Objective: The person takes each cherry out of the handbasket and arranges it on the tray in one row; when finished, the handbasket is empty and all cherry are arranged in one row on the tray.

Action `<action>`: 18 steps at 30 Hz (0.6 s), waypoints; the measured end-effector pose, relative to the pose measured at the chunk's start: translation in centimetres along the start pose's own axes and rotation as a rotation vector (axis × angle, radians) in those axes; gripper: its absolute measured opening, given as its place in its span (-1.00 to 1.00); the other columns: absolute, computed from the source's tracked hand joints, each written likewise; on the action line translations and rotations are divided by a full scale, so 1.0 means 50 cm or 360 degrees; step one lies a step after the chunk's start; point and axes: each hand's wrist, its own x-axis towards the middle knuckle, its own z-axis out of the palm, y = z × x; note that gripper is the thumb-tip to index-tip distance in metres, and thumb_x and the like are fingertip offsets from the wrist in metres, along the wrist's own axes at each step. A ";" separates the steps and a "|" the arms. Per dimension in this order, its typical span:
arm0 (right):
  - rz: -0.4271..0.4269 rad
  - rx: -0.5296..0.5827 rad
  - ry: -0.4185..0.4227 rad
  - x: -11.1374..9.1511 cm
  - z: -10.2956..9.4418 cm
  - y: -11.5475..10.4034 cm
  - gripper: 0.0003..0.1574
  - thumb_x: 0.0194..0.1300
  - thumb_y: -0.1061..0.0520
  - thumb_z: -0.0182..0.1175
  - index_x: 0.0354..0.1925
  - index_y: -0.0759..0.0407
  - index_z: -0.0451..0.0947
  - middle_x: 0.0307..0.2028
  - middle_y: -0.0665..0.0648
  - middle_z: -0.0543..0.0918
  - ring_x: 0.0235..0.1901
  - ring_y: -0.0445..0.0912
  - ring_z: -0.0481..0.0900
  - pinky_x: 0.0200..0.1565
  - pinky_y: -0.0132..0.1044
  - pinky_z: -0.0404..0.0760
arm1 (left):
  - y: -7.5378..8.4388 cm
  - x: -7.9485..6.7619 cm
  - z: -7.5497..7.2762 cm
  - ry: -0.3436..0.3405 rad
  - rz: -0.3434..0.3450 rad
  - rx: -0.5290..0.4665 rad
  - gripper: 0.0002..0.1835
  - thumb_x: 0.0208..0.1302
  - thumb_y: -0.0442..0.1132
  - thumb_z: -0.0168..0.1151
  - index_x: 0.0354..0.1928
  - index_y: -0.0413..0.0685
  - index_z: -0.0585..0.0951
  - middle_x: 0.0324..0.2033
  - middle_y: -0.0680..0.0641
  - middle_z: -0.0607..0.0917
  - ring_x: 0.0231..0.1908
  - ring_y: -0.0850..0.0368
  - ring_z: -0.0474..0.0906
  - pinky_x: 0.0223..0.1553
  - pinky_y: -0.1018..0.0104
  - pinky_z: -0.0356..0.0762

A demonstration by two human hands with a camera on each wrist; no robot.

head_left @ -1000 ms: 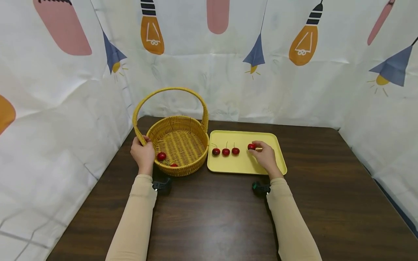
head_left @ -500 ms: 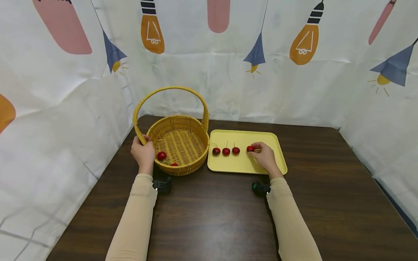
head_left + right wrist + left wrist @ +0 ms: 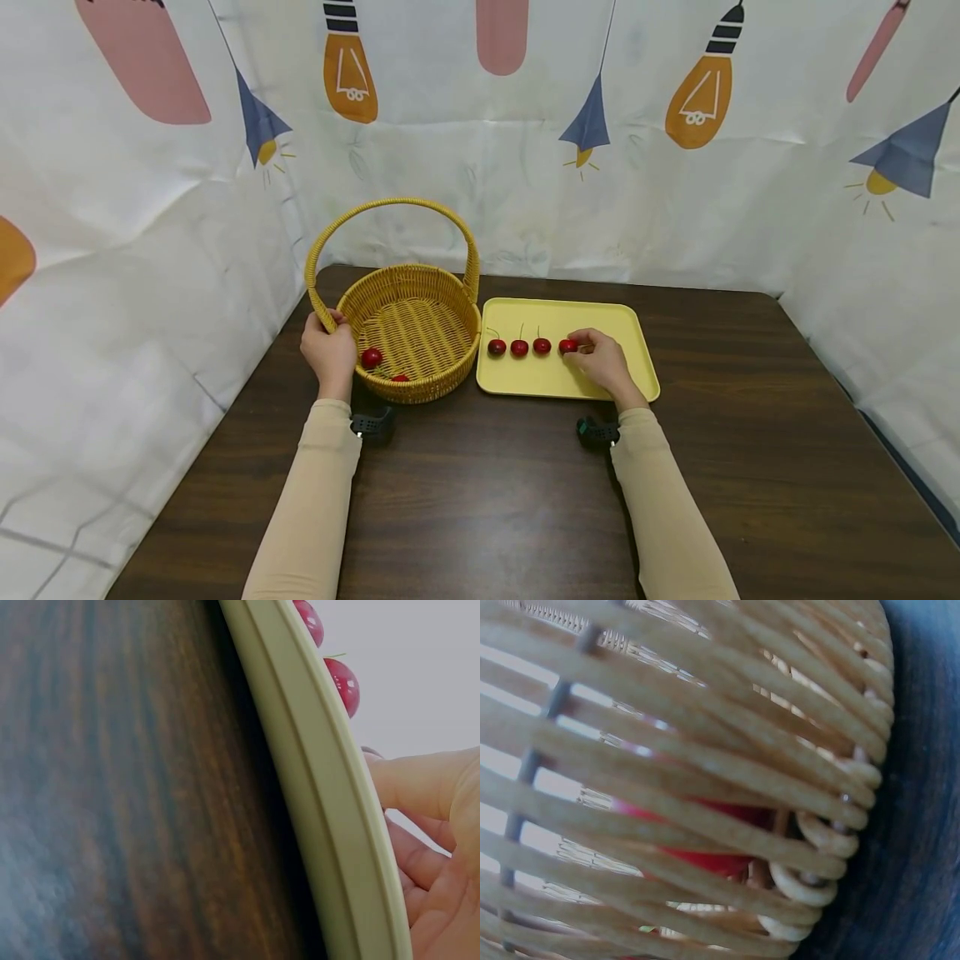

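My left hand (image 3: 330, 357) grips the lower left end of the handle on a yellow wicker basket (image 3: 427, 388). Inside the basket lie a red cherry (image 3: 371, 358) and, partly hidden by the near rim, another cherry (image 3: 401, 378). Through gaps in the weave (image 3: 705, 761), the left wrist view shows red fruit. My right hand (image 3: 603, 362) pinches a cherry (image 3: 567, 346) low over the yellow tray (image 3: 525, 382), at the right end of a row. The other cherries in that row, such as the dark one (image 3: 497, 347), have stems pointing up.
The tray stands right beside the basket on a dark wooden table (image 3: 480, 500). Behind and at the sides hangs a white cloth (image 3: 480, 192) printed with lamps and bulbs. The tray's raised edge (image 3: 322, 780) fills the middle of the right wrist view.
My right hand has moved slightly left and toward me with its cherry, closer to the others in the row. The left hand and the basket stay put.
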 end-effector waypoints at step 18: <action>0.0001 -0.0014 -0.0059 -0.005 -0.001 -0.005 -0.49 0.23 0.13 0.32 0.15 0.15 0.53 0.03 0.19 0.62 -0.08 0.05 0.49 -0.10 -0.19 0.46 | 0.000 -0.003 -0.001 -0.0007 0.0003 -0.0010 -0.86 0.24 -0.43 0.05 -0.24 -0.04 0.51 -0.31 0.04 0.57 -0.19 0.13 0.51 -0.17 0.32 0.40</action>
